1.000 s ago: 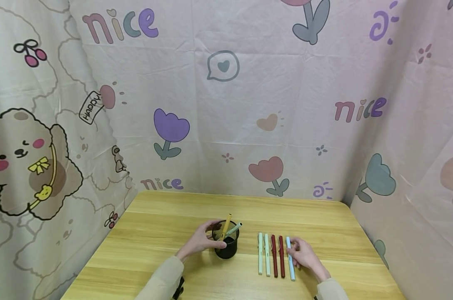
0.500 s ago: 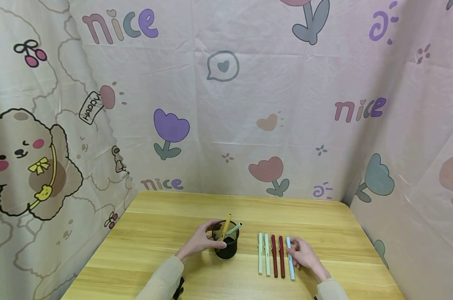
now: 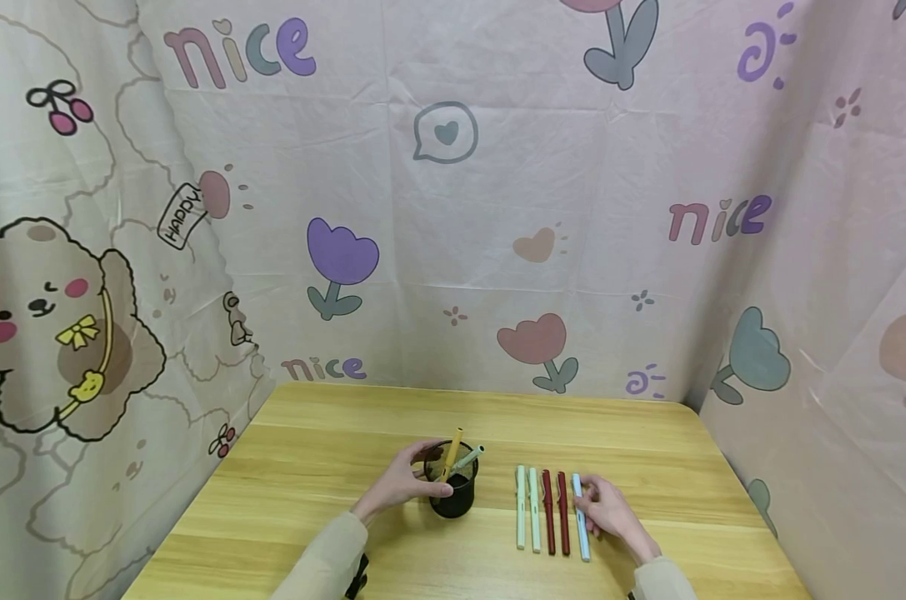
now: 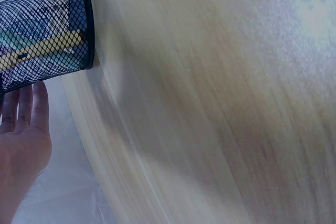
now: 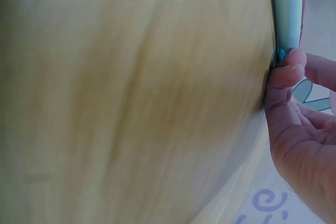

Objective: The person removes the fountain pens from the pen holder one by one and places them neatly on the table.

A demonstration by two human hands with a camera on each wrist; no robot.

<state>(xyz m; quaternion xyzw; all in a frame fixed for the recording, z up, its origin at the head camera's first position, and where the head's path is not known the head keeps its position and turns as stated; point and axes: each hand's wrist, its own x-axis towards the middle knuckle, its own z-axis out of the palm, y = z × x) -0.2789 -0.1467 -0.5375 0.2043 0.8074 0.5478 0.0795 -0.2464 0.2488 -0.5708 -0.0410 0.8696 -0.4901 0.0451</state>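
Note:
In the head view, my left hand (image 3: 402, 483) curves round the black mesh pen holder (image 3: 454, 502), thumb at the front and fingers behind. Inside it lean a yellow pen (image 3: 455, 446) and a pale green pen (image 3: 471, 457). The left wrist view shows the mesh pen holder (image 4: 37, 17) sideways above the fingers. To the right, my right hand (image 3: 608, 508) pinches a light blue pen (image 3: 585, 547) lying on the table. Thumb and fingertip meet at the blue pen (image 5: 288, 17) in the right wrist view. Beside it lie two dark red pens (image 3: 564, 517) and two pale green pens (image 3: 521, 508).
The pens form a row on the wooden table (image 3: 347, 433), right of the pen holder. A patterned cloth (image 3: 453, 208) hangs behind the table and along both sides.

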